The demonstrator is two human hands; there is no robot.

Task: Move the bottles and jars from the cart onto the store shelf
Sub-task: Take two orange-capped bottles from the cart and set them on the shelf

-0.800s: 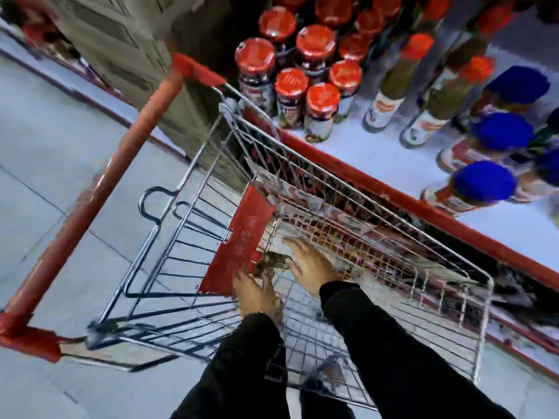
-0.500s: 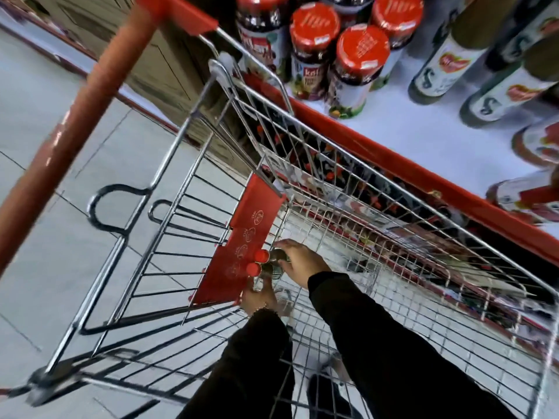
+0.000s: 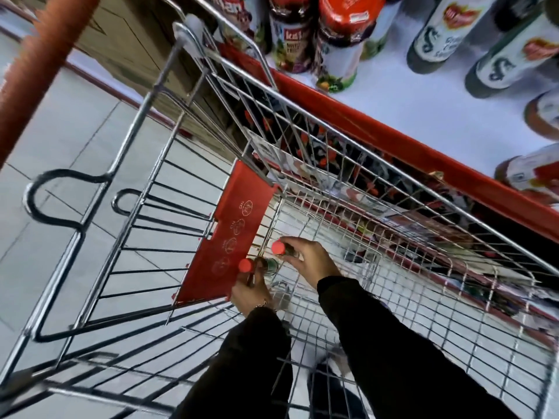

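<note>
Both hands have separated since before, each lifting its own red-capped bottle off the cart (image 3: 357,140) floor. Left hand (image 3: 249,290) is wrapped round one bottle (image 3: 257,265), right hand (image 3: 311,263) clamps the other bottle (image 3: 282,248), both low inside the basket by the red flap (image 3: 230,237). Shelf (image 3: 423,116) beside the cart holds jars (image 3: 338,40) and bottles.

sleeves (image 3: 393,343): black, long, both arms | left wrist: thin bracelet (image 3: 262,303) | hands bare

Head view, looking steeply down into cart (image 3: 393,182), shelf (image 3: 423,116) beyond
</note>
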